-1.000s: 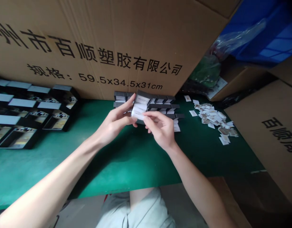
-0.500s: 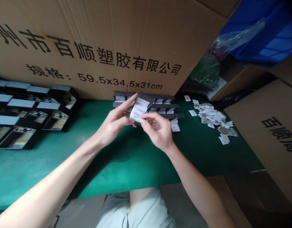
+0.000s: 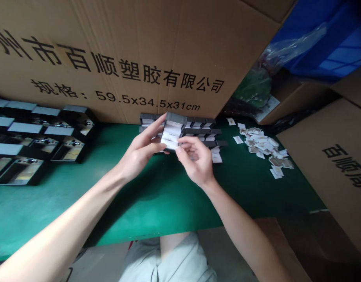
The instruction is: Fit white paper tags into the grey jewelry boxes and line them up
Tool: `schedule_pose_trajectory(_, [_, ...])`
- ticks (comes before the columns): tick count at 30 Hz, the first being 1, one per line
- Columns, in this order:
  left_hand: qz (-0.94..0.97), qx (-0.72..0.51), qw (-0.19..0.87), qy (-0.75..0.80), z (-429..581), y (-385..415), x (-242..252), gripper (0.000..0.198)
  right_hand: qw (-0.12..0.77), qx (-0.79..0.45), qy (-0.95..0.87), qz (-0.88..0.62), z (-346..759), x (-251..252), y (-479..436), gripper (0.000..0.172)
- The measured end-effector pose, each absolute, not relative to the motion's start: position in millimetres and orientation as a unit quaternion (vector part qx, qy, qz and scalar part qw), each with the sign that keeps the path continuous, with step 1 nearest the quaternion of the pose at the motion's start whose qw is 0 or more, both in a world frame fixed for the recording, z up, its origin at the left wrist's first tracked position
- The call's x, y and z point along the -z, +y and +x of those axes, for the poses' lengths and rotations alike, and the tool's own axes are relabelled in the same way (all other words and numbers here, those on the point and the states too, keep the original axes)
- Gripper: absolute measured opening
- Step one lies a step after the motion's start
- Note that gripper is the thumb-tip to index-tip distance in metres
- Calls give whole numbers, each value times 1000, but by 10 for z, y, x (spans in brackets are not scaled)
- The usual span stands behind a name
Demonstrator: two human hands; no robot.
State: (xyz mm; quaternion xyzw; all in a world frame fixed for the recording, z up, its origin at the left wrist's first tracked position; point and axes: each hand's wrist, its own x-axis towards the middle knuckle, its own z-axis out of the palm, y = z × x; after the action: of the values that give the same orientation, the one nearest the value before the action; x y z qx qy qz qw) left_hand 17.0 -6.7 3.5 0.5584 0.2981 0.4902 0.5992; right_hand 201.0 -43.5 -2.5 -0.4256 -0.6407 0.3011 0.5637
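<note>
Between my hands, above the green table, is a small dark jewelry box [image 3: 175,118] with its lid up and a white padded inside facing me. My left hand [image 3: 139,152] is closed around its left side, thumb at the lower left corner. My right hand [image 3: 196,158] pinches the lower right corner with thumb and fingertips. Behind it stand several similar dark boxes [image 3: 213,132] in rows, open with white insides, partly hidden by my hands and the held box.
Small white cards [image 3: 261,141] lie in a loose pile at the right. Larger black boxes [image 3: 67,149] stand in rows at the left. A big printed cardboard carton [image 3: 124,47] walls off the back of the green table [image 3: 157,211]; another carton [image 3: 330,156] is at the right.
The held box has turned a little more upright, its lid showing more towards me. My right fingers have shifted slightly to the right, onto its lower right corner.
</note>
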Motion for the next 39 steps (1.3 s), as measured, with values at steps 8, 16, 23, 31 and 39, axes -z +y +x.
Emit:
schedule_pose_trajectory(8, [561,-472,627,264,167,-116,-150,81,573,-434,-545,-431,2004,12,-386,44])
schedule_pose_trajectory(16, [534,-468,631,314,214,-128,-190,57,579,-436,-548,-417,1993,10,-378,44])
schedule_pose_trajectory(23, [540,-461,610,352,208,-116,-159,35,586,-404,-562,-422,1998,31,-395,44])
schedule_pose_trajectory(31, [548,-476,587,359,204,-122,-135,39,579,-401,-580,-409,2004,75,-371,39])
schedule_pose_trajectory(39, [563,-458,586,361,227,-153,-188,51,586,-387,-579,-415,2011,73,-375,35])
